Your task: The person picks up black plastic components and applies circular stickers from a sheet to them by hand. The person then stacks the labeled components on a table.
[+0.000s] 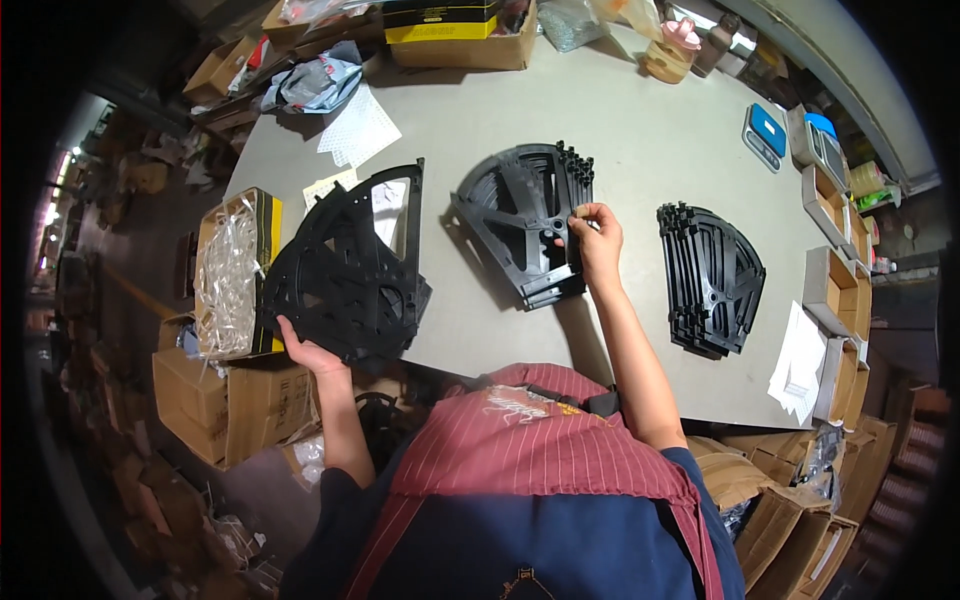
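My left hand [314,352] grips the lower left corner of a black fan-shaped plastic frame [345,255]. That frame is tilted at the table's near left edge, over more black parts that it partly hides. In the middle of the table lies a stack of similar black fan-shaped frames [505,205], with short pegs along its far right side. My right hand [598,238] has its thumb and fingers pinched at the right edge of this stack; the exact grip is partly hidden. Another stack of black frames [712,280] lies to the right, apart from both hands.
A yellow-and-black box of clear plastic bags [230,270] stands at the left edge above cardboard cartons [235,410]. At the far side are a cardboard box [465,50], a pink-lidded jug [672,52] and a blue scale [766,135]. Small open boxes [835,290] line the right edge.
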The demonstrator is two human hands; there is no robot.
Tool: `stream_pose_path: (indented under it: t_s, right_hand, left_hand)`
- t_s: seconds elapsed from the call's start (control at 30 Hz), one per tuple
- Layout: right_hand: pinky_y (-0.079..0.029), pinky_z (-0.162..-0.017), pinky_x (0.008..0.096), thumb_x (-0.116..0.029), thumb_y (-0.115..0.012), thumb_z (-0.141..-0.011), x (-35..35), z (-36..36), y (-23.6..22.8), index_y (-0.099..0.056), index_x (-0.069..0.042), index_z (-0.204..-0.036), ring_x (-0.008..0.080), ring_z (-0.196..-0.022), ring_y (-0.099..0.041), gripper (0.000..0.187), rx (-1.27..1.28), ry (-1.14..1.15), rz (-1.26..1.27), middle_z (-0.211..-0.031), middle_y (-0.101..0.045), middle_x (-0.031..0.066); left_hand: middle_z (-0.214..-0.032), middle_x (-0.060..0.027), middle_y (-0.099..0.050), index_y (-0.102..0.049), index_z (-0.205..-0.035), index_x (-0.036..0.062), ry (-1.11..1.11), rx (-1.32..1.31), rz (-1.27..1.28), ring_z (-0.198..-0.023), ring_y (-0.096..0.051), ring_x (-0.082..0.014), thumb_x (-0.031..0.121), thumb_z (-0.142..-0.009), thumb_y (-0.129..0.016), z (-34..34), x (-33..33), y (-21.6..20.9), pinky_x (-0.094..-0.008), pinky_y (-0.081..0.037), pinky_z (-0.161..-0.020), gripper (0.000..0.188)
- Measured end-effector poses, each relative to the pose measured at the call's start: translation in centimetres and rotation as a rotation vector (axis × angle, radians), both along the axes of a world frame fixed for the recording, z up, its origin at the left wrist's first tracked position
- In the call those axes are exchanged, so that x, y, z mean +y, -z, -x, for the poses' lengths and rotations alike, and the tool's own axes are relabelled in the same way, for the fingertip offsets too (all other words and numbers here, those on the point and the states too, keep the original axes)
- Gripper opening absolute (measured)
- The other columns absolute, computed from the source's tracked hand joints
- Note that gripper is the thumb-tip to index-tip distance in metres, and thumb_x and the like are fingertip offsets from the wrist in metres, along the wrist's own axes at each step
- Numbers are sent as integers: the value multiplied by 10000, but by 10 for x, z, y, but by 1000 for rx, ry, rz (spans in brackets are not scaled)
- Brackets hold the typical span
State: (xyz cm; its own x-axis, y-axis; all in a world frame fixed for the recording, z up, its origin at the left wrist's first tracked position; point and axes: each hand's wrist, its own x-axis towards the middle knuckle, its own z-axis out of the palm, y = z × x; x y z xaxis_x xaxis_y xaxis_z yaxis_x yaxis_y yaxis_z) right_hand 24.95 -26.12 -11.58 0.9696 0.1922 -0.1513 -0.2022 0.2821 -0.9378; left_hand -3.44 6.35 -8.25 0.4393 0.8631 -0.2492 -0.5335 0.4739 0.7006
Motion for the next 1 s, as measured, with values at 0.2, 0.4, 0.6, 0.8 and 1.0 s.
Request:
stream_pose_path:
  t_s: [0.2,0.4,0.6,0.8,1.0]
  right_hand:
    - [-572,-740,412,-26,-660,-816,6,4,-15,-595,-30,-1006,318,-876,-673,201,-552,-23,1005,-969,-656,174]
    - [-512,-787,478,-28,-681,-700,3,8,-20,-585,-28,-953,381,-890,-635,270,-760,-120,1348,-968,-612,174]
    - [-488,-648,342,-212,-711,-866,23,35,-55,-615,-23,-898,225,-762,-629,214,-520,-328,557,-860,-629,120]
    - [-430,-597,208,-272,-610,-995,15,59,-94,-661,-19,-990,42,-600,-483,258,90,-458,-13,-812,-652,15]
    - [-463,-603,237,-311,-562,-1006,-90,23,-138,-674,-48,-991,103,-637,-590,286,21,-113,-10,-740,-664,30]
  left_hand:
    - [-1382,-144,-548,-524,-1389,30,8,-24,-9,-1245,-528,-340,482,-961,-565,1,4,-21,-457,-406,-1096,624]
    - [-1351,-106,-577,-534,-1379,46,-4,7,-26,-1233,-540,-298,460,-974,-556,-18,-17,-36,-432,-416,-1071,579]
    - [-1271,-114,-627,-577,-1326,78,227,-130,40,-1161,-600,-311,481,-978,-543,-35,-54,-56,-450,-475,-1013,533]
    - [-877,-32,-705,-695,-1056,133,417,-112,121,-851,-677,-228,511,-959,-568,-55,-73,-53,-402,-544,-785,410]
    - [-1153,-119,-668,-596,-1293,61,292,91,4,-1018,-647,-274,535,-943,-585,-50,-71,-53,-425,-529,-900,589]
